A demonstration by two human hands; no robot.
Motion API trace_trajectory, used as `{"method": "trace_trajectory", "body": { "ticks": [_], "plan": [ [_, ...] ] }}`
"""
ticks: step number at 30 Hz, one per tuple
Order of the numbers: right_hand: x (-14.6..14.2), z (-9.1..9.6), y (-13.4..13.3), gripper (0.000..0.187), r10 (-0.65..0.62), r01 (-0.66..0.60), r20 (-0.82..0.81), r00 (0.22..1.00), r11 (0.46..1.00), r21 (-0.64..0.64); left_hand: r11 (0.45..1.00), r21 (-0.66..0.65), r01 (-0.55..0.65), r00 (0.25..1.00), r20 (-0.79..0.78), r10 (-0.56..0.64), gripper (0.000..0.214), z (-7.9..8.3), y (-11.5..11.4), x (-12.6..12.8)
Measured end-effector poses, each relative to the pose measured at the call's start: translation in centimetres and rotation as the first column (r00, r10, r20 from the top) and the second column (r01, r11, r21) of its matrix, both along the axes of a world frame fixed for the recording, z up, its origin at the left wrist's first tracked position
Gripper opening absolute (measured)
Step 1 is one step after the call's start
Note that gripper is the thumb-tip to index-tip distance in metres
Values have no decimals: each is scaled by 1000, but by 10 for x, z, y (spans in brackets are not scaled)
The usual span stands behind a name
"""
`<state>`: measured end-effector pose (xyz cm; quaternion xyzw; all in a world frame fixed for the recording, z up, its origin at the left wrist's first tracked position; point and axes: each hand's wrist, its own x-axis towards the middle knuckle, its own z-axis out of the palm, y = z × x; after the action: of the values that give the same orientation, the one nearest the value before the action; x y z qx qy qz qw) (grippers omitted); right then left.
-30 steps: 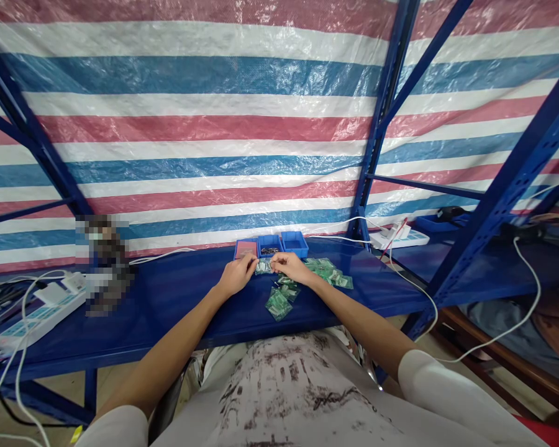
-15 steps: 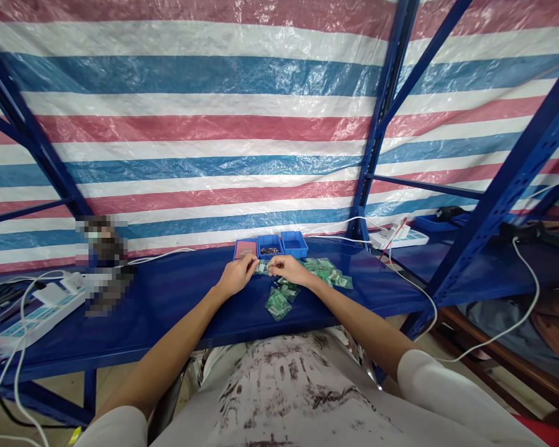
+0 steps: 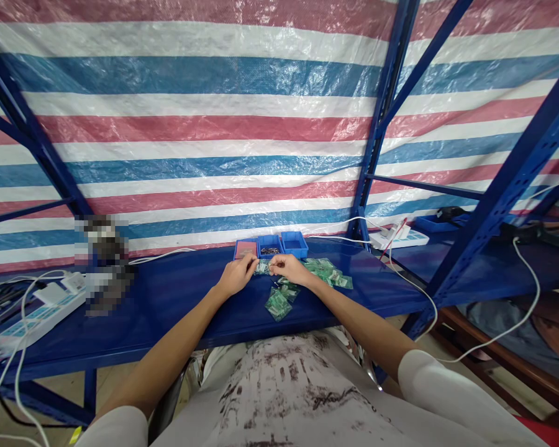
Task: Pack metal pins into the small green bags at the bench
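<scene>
Between my two hands is a small clear plastic bag (image 3: pixel 263 267) with greenish-white contents too small to name. My left hand (image 3: pixel 238 274) is closed, pinching the bag's left edge. Fingers of my right hand (image 3: pixel 289 268) are pinched at its right edge. Below my right hand lie green-tinted plastic packets (image 3: pixel 278 304) on the blue table (image 3: pixel 177 304). A larger pile of similar packets (image 3: pixel 328 272) spreads to the right of my right wrist. Just beyond my hands stand a blue bin with a pink block (image 3: pixel 246 249), a bin of small dark metal parts (image 3: pixel 270 248) and another blue bin (image 3: pixel 294 244).
At the left end lies a white power strip (image 3: pixel 41 316) with plugs and cables; a blurred patch is beside it. A second power strip (image 3: pixel 400 238) sits at the back right, its white cable hanging over the edge. Blue rack posts (image 3: pixel 377 130) rise behind, against a striped tarp (image 3: pixel 214 130).
Almost nothing differs. My right fingers have shifted very slightly to the right along the bag, while my left hand keeps its place.
</scene>
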<state>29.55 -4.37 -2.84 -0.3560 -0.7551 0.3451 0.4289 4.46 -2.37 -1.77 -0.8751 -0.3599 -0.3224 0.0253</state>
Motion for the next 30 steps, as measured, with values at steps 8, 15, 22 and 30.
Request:
{"method": "trace_trajectory", "body": {
  "ticks": [8,15,22,30],
  "plan": [
    [-1,0,-1,28,-42,42,-23,999,999,-6,993,-84,77,997,-13,-79,34,2,-2,0],
    [0,-8,9,22,-46,48,-70,996,999,18,990,-115,78,996,-43,-84,34,0,1,0],
    [0,-15,16,27,-49,51,-31,998,997,60,999,-30,28,1000,5,-28,33,-1,1,-1],
    [-1,-14,16,31,-52,55,-41,998,997,59,999,-33,35,999,2,-35,32,-1,2,0]
  ]
}}
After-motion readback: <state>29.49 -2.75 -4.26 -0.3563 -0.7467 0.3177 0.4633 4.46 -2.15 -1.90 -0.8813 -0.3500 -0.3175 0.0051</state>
